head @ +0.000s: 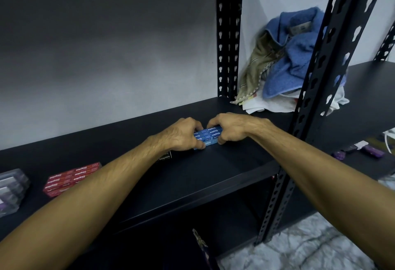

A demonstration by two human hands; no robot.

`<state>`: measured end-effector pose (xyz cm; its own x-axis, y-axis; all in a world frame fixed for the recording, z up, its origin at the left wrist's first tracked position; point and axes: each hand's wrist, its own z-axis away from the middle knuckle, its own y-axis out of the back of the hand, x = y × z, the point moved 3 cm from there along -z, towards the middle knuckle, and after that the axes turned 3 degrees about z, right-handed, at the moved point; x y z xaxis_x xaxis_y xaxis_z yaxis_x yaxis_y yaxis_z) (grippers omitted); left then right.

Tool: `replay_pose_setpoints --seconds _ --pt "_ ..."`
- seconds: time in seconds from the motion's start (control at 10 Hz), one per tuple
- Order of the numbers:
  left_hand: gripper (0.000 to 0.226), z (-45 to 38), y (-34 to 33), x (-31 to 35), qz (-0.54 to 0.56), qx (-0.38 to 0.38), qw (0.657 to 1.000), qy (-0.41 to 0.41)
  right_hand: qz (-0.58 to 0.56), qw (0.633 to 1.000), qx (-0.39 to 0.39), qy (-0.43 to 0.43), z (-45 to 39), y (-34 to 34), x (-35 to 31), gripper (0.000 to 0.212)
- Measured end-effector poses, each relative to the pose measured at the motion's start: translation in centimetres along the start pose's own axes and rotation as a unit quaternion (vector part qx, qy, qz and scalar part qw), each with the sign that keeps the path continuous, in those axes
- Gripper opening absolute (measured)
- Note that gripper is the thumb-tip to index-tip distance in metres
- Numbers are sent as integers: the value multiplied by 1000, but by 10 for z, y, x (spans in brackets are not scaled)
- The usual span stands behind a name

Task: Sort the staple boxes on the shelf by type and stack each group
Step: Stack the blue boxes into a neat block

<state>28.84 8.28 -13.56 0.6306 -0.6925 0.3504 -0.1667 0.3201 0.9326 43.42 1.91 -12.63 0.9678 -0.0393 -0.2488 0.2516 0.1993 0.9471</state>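
Observation:
A small stack of blue staple boxes (pixel 208 136) rests on the dark shelf board (pixel 213 169), near its middle. My left hand (pixel 181 136) grips the stack's left end and my right hand (pixel 229 129) grips its right end, fingers curled around it. A black staple box (pixel 165 158) lies just left of the blue stack, partly hidden under my left forearm. Further left, a group of red staple boxes (pixel 70 178) lies side by side and stacked near the shelf's front edge.
Clear plastic cases (pixel 9 190) stand at the far left edge. A pile of blue, tan and white cloths (pixel 288 64) fills the back right corner. Black perforated uprights (pixel 314 90) frame the shelf on the right. Small purple items (pixel 372 152) lie on the neighbouring shelf.

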Motion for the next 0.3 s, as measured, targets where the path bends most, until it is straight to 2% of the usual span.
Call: replay_pose_setpoints --seconds 0.1,0.2,0.3 --pt "51 5 3 3 -6 -3 1000 -1 -6 1000 6 -12 5 0 -2 47" --pt "71 7 6 1 -9 -10 1000 6 0 1000 13 -25 3 -2 0 65" --pt "83 21 21 0 -24 37 999 -6 20 998 33 -42 14 2 3 89"
